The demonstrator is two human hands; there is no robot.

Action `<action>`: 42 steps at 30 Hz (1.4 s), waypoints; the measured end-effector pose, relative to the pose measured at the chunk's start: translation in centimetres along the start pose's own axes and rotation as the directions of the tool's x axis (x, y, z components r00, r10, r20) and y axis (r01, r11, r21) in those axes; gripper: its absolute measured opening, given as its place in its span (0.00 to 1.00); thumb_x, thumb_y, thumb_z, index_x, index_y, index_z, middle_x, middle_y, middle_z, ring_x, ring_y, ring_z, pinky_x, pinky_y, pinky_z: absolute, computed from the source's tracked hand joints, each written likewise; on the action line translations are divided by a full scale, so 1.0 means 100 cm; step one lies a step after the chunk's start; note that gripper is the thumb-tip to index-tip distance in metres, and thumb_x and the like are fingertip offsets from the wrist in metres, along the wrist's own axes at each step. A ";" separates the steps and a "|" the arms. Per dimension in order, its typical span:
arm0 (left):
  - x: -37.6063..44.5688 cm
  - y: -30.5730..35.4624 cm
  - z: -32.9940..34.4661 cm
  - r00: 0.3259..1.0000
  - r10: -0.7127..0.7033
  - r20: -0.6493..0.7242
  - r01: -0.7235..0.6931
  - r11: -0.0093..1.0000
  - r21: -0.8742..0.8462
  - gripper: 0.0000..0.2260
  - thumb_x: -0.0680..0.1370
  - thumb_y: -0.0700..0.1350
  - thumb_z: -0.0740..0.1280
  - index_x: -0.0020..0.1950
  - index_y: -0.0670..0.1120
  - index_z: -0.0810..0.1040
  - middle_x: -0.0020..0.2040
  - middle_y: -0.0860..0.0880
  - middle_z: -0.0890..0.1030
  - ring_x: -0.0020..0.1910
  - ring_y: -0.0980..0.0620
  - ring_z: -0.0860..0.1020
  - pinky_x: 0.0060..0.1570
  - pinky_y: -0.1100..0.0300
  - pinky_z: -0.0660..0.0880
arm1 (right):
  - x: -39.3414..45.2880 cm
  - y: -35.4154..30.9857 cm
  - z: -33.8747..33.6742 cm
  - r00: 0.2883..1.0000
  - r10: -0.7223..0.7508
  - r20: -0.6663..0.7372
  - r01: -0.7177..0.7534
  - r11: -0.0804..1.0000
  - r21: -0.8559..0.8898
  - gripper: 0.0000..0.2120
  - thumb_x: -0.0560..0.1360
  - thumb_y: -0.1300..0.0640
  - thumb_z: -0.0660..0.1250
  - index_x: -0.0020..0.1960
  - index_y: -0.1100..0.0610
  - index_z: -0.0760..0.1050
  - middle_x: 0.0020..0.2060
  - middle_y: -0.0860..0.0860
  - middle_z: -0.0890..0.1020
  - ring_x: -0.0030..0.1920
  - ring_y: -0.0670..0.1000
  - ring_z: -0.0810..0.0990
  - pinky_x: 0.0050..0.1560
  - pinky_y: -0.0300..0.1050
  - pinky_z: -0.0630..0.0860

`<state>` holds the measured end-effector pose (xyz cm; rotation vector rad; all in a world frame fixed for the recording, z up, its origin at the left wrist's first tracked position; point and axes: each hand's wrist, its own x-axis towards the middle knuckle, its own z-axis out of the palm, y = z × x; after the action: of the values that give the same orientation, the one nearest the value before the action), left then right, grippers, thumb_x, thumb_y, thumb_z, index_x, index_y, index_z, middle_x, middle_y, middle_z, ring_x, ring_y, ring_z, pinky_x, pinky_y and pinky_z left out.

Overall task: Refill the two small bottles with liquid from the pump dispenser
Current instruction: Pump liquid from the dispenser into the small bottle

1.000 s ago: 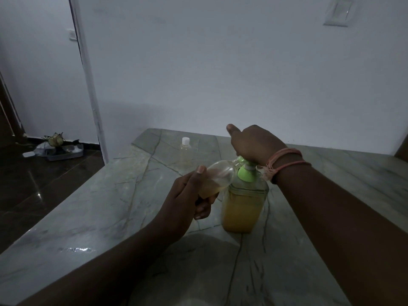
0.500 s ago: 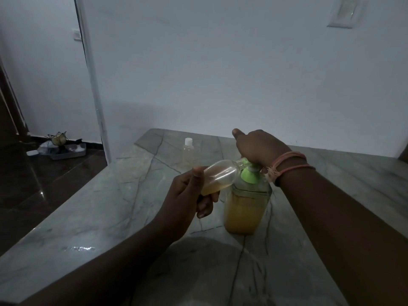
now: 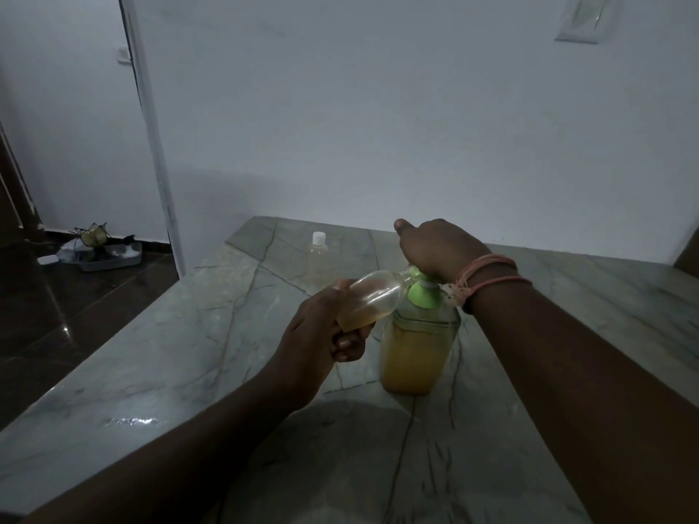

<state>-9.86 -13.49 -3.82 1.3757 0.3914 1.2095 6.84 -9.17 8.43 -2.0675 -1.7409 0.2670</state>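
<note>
We see the left hand (image 3: 321,334) gripping a small clear bottle (image 3: 372,298), tilted, mouth at the green pump nozzle (image 3: 414,273); amber liquid pools at its lower end. Right hand (image 3: 435,247) sits curled on the pump head of the dispenser (image 3: 416,349), which stands on the marble table (image 3: 189,353). Second small bottle (image 3: 318,253), white cap on, stands upright behind, apart from both.

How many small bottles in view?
2. One small clear plastic bottle, part-filled with amber liquid, is tilted in the left hand at the green pump spout. One small white-capped clear bottle stands upright on the marble countertop behind. None seem hidden.
</note>
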 end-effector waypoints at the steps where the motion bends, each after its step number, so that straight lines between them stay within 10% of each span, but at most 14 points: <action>1: 0.000 0.000 0.000 1.000 -0.001 -0.005 0.001 1.000 0.016 0.23 0.81 0.59 0.59 0.64 0.44 0.78 0.35 0.48 0.75 0.29 0.56 0.67 0.27 0.63 0.67 | -0.001 0.000 -0.001 1.000 0.013 0.000 -0.013 1.000 0.024 0.21 0.81 0.53 0.46 0.68 0.52 0.70 0.62 0.61 0.74 0.60 0.62 0.73 0.59 0.52 0.70; 10: 0.000 0.001 0.000 1.000 0.025 -0.019 -0.024 0.998 0.066 0.23 0.83 0.57 0.57 0.66 0.41 0.77 0.36 0.48 0.75 0.29 0.56 0.67 0.27 0.64 0.67 | -0.003 -0.003 -0.006 0.997 -0.076 0.003 0.076 0.993 -0.088 0.16 0.80 0.47 0.49 0.45 0.44 0.75 0.60 0.59 0.77 0.58 0.61 0.76 0.58 0.52 0.71; 14: -0.001 0.001 -0.001 0.999 0.027 -0.025 -0.026 0.998 0.054 0.21 0.84 0.55 0.56 0.64 0.41 0.77 0.34 0.49 0.76 0.28 0.56 0.67 0.26 0.64 0.67 | -0.005 0.000 -0.001 0.999 -0.047 0.001 0.047 0.996 -0.070 0.20 0.81 0.53 0.47 0.66 0.51 0.72 0.64 0.62 0.73 0.61 0.63 0.73 0.57 0.51 0.69; 21: -0.002 0.004 0.002 0.999 0.032 -0.017 -0.031 0.998 0.058 0.27 0.81 0.59 0.58 0.66 0.38 0.75 0.34 0.49 0.75 0.27 0.57 0.67 0.26 0.64 0.66 | -0.003 -0.005 -0.011 1.000 -0.015 -0.021 0.013 0.996 -0.090 0.24 0.79 0.40 0.50 0.58 0.56 0.75 0.59 0.59 0.78 0.57 0.59 0.76 0.54 0.49 0.69; 28: 0.001 -0.001 -0.001 0.999 0.034 -0.022 -0.033 0.999 0.035 0.20 0.83 0.55 0.56 0.61 0.42 0.79 0.35 0.46 0.76 0.26 0.56 0.67 0.26 0.64 0.67 | -0.005 -0.001 -0.004 0.999 -0.045 0.006 0.045 0.998 -0.053 0.20 0.81 0.54 0.47 0.67 0.53 0.71 0.62 0.62 0.75 0.59 0.62 0.74 0.59 0.52 0.71; 32: 0.000 0.000 -0.001 0.999 0.034 -0.022 -0.033 0.996 0.083 0.22 0.84 0.54 0.55 0.63 0.37 0.76 0.33 0.49 0.75 0.26 0.56 0.68 0.26 0.64 0.67 | -0.010 -0.006 -0.008 0.998 -0.053 0.040 0.058 0.991 -0.124 0.16 0.81 0.50 0.48 0.50 0.44 0.75 0.64 0.59 0.74 0.60 0.61 0.74 0.59 0.51 0.71; 42: 0.000 -0.001 -0.002 0.999 0.038 -0.024 -0.036 0.997 0.064 0.25 0.83 0.56 0.57 0.62 0.34 0.74 0.34 0.46 0.75 0.27 0.55 0.67 0.26 0.64 0.67 | -0.007 -0.002 -0.003 0.999 -0.047 0.015 0.048 0.997 -0.068 0.20 0.81 0.54 0.47 0.65 0.51 0.72 0.63 0.62 0.73 0.59 0.62 0.74 0.54 0.50 0.69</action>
<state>-9.97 -13.40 -4.01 1.4284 0.4270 1.2553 6.67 -9.89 8.67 -2.0732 -1.8288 0.2102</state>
